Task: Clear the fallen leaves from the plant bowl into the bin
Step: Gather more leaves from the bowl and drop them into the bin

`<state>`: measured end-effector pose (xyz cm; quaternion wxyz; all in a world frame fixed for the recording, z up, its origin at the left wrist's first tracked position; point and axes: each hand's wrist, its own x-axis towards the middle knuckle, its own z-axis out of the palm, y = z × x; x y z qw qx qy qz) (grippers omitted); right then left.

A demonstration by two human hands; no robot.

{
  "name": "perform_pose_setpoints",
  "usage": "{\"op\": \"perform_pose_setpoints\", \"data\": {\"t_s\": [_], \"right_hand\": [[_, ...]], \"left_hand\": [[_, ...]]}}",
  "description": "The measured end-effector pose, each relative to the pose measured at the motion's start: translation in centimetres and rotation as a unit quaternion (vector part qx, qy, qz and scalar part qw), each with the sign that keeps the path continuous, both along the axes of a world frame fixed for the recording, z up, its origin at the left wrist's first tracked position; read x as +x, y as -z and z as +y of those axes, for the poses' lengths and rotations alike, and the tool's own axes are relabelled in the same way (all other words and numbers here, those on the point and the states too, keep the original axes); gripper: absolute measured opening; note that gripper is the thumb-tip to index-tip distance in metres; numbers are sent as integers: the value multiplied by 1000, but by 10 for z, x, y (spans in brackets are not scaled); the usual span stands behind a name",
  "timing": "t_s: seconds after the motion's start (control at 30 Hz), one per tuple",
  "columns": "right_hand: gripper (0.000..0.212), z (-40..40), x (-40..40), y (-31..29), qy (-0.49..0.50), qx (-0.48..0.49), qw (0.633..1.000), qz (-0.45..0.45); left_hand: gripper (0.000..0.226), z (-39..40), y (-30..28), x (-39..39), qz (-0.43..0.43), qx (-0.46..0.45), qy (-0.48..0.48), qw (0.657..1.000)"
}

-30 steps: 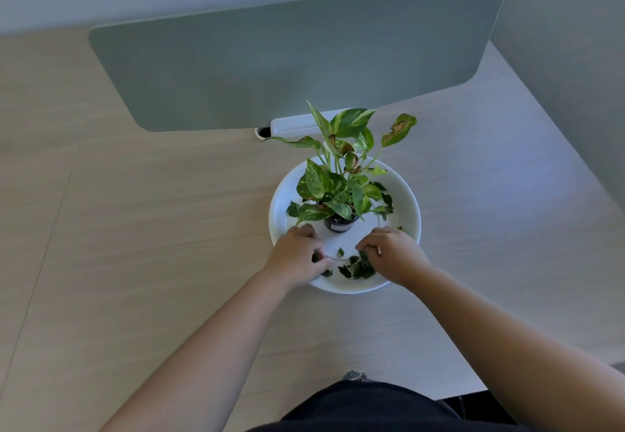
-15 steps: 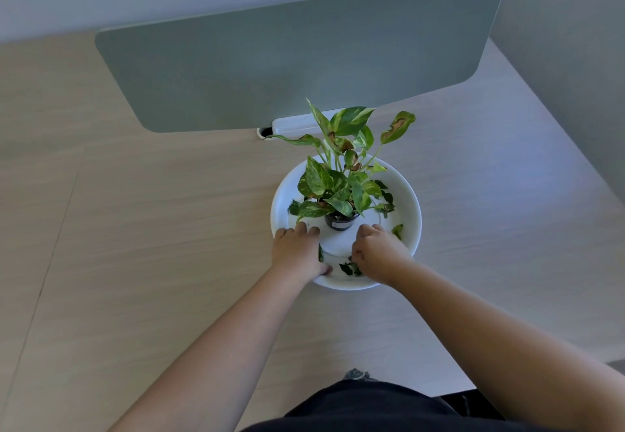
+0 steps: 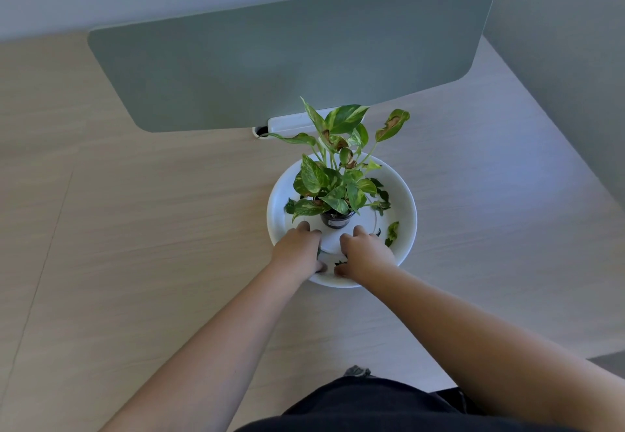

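Reaching forward from the bottom edge, both bare forearms stretch over the pale wood table [image 3: 135, 228], with a dark garment cut off at the lower border. The left hand [image 3: 297, 249] and right hand [image 3: 363, 252] lie knuckles-up inside the near part of the white plant bowl [image 3: 411, 215], close together but apart. Their fingers curl downward toward the bowl floor, and the fingertips are hidden beneath the hands. Dark fallen leaves [image 3: 341, 263] peek out between the two hands and seem to sit under the right palm; I cannot tell whether either hand actually grips them or only rests on them. A sliver of green also shows at the inner edge of the left hand, too small to make out.

To the right of the right hand, a yellow-green loose leaf [image 3: 392, 231] lies on the bowl's inner slope, touching nothing but the bowl. More dark leaf scraps [image 3: 382, 200] lie farther back on the right side, partly covered by foliage.

Just beyond the knuckles stands a small dark pot [image 3: 336, 220], upright in the bowl's middle, holding the variegated plant [image 3: 338, 174], some of whose leaves have brown patches. Behind it, a grey-green divider panel [image 3: 291, 59] rises from a white bracket [image 3: 291, 123] on the table.
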<state>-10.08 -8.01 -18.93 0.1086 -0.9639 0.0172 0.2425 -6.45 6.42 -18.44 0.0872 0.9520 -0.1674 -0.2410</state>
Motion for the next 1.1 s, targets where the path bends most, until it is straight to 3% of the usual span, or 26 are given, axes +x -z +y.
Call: {"op": "perform_pose_setpoints", "data": {"t_s": [0.13,0.23,0.33,0.43,0.57,0.73,0.87,0.93,0.97,1.1], "right_hand": [[21,-3,4,2,4,14,1000,15],[34,-8,4,8,9,32,999,18],[33,-15,3,8,16,50,999,1],[24,-21,4,4,94,118,988,-30],[12,-33,3,-9,261,248,931,-58],[11,-48,-2,-18,400,361,841,-46],[11,-58,-7,-19,488,489,721,-53],[11,-63,-10,-21,517,533,668,-56],[10,-65,-11,-22,528,553,642,-57],[12,-76,-21,-24,565,619,543,-49]], "left_hand": [[27,1,3,5,16,-26,0,1000],[20,4,7,10,30,-42,-12,999],[17,7,12,11,37,-52,-6,998],[18,8,13,11,38,-63,0,997],[20,9,11,12,38,-78,-3,996],[14,10,12,12,22,-86,8,996],[8,13,7,11,28,-158,-72,984],[7,13,-1,10,42,-237,-196,951],[7,13,-5,9,62,-290,-266,917],[17,2,-17,-3,160,-469,-456,739]]}}
